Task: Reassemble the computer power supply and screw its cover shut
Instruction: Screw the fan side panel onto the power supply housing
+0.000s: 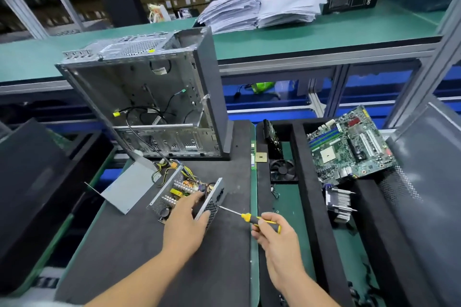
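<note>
The open power supply [174, 194] lies on the dark foam mat, its circuit board and yellow wires exposed. Its grey metal cover [129, 185] rests apart, just to the left, tilted on the mat's edge. My left hand [185, 222] grips the supply's perforated right end wall, fingers inside and thumb outside. My right hand [270, 228] holds a yellow-and-black screwdriver [245, 217], whose tip touches the outer face of that end wall.
An empty computer case [149, 97] stands upright behind the supply. To the right lie a small CPU chip [261, 157], a black fan [283, 169], a motherboard [349, 144] and a heatsink [340, 203]. Black foam trays flank the mat.
</note>
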